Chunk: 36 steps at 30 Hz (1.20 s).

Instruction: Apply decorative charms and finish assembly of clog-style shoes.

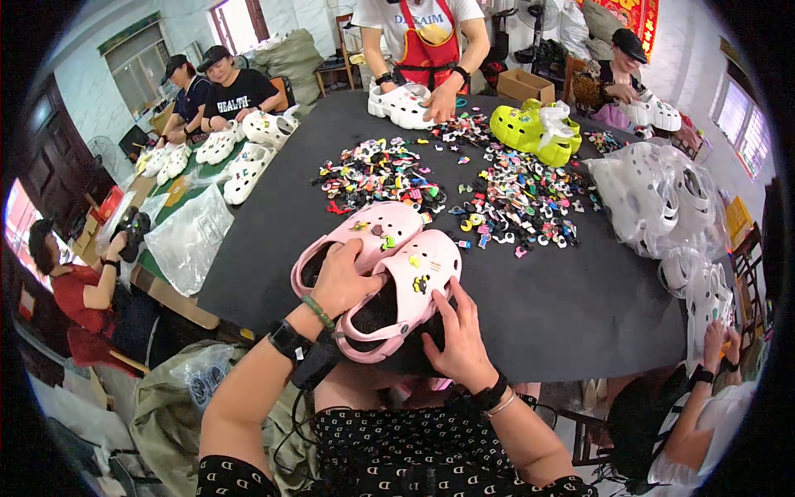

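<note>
Right hand (460, 340) cupping heel of pink clog (406, 294), fingers curled on it, left hand (341, 282) gripping second pink clog (364, 236) just beside, both on black worktop (563, 298), colourful charms (505, 190) beyond the fingers.

Two pink clogs (389, 273), two yellow-green clogs (534, 131), two charm heaps (381, 172).

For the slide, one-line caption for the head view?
Left hand and right hand grip a pair of pink clogs at the black table edge, small colourful charms heaped beyond.
</note>
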Each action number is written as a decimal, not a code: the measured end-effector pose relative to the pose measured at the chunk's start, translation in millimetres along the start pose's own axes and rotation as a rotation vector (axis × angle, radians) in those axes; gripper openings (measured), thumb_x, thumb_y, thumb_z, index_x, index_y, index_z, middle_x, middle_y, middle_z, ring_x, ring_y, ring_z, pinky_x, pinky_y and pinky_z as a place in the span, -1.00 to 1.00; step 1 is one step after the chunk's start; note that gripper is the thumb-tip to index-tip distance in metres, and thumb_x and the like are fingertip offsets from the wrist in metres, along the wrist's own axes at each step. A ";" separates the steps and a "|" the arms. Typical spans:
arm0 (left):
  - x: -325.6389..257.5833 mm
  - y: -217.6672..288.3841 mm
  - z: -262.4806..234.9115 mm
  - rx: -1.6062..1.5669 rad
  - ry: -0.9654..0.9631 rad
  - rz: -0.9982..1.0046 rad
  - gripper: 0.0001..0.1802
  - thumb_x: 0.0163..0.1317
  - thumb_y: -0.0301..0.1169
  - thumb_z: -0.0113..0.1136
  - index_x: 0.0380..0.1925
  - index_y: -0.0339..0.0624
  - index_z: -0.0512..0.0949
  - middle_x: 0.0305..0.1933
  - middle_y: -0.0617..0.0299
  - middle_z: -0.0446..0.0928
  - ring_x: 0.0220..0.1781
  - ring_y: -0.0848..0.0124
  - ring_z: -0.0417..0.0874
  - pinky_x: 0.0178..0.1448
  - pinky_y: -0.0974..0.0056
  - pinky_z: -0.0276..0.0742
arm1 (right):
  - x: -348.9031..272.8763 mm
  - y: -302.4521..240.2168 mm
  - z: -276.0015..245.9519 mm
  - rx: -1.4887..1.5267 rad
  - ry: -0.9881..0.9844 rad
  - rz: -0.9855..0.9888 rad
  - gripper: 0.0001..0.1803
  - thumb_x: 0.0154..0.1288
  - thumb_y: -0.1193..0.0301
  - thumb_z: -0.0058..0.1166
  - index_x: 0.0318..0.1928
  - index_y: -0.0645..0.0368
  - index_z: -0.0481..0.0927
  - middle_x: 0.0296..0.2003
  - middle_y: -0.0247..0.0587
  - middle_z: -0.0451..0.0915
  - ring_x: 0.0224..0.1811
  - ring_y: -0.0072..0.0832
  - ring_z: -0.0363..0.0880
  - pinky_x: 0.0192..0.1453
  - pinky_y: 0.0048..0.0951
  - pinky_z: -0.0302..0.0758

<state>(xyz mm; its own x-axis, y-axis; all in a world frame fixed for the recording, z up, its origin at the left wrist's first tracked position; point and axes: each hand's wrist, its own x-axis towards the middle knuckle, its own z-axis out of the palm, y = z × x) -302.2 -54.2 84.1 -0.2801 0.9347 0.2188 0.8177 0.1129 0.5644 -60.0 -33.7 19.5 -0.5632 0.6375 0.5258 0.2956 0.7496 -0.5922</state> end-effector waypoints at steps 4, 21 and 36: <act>-13.0 8.5 -3.9 0.004 0.130 0.091 -0.64 -0.14 -0.35 0.37 -0.34 -0.23 0.49 -0.27 -0.16 0.45 -0.06 -0.12 0.44 0.01 -0.05 0.39 | -5.7 -2.5 -3.4 0.009 -0.010 -0.009 -0.21 -0.04 0.55 0.28 0.29 0.18 0.31 0.32 0.24 0.12 0.32 0.17 0.18 0.39 0.01 0.22; -43.4 -49.4 -60.4 -0.033 -0.231 0.245 -0.73 -0.07 -0.53 0.27 -0.35 -0.30 0.42 -0.28 0.00 0.37 -0.22 0.10 0.45 -0.13 0.18 0.39 | -29.8 -54.5 7.6 0.087 -0.200 -0.183 -0.53 0.05 0.55 0.17 0.05 0.19 0.50 0.06 -0.02 0.38 0.11 -0.02 0.35 0.21 -0.07 0.36; -29.1 -36.7 -70.9 0.408 -0.349 0.283 -0.70 0.02 -0.43 0.22 -0.22 -0.27 0.47 -0.27 -0.10 0.54 -0.14 -0.06 0.57 -0.05 0.02 0.48 | -11.1 -57.9 4.6 0.112 -0.237 -0.171 -0.56 0.08 0.57 0.15 0.04 0.25 0.48 -0.06 -0.05 0.41 0.00 -0.10 0.37 0.14 -0.16 0.37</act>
<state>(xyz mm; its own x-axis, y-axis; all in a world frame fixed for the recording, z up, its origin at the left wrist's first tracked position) -359.6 -109.4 113.5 0.1012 0.9949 0.0029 0.9825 -0.1004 0.1568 -74.4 -85.0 45.2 -0.7654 0.4345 0.4747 0.1016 0.8099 -0.5776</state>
